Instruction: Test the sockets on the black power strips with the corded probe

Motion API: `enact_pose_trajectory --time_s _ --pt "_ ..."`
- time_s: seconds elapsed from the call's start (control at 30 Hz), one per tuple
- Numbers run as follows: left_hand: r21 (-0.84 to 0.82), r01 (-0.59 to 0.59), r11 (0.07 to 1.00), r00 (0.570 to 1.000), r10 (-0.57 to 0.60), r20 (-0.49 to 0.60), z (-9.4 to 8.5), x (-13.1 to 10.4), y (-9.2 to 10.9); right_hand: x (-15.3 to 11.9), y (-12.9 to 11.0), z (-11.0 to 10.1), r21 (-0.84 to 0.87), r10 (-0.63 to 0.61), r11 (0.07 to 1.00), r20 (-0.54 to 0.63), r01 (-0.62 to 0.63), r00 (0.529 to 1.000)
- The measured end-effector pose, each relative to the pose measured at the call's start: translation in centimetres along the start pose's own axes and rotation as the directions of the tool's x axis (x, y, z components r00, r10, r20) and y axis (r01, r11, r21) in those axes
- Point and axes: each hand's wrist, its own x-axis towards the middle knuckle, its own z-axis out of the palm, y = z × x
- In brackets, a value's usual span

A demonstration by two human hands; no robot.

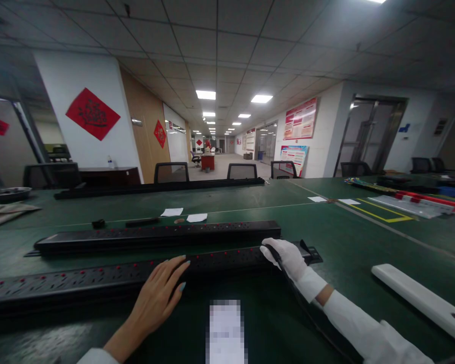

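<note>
At the far left, a bowl (8,199) and a crumpled cloth (7,216) sit on the green table (349,273). The front power strip (220,260), black with red dots, runs across the table before the person, from the left edge to just past the right hand. Behind it lies a second strip (159,235), with a small black block (98,223) beyond. The bare left hand (156,292) lies at the front strip's middle, fingers loosely spread and gripping nothing. Paper slips (197,218) lie past the second strip. The gloved right hand (288,259) is at the front strip's right end, fingers curled around a black cord (302,307) that trails toward the person. Farther right lies a long white bar (417,299).
</note>
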Motion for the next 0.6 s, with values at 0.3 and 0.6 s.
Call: enact_pose_trajectory --time_s 0.3,0.6 --pt "0.054 0.043 0.998 0.993 -0.049 0.104 1.1 1.8 4.3 0.0 -0.3 0.1 -0.040 -0.012 0.999 -0.064 0.009 0.998" --pt "0.072 0.050 0.996 0.989 -0.060 0.137 1.7 1.7 4.5 -0.6 -0.9 1.0 -0.029 0.051 0.998 -0.188 -0.058 0.981"
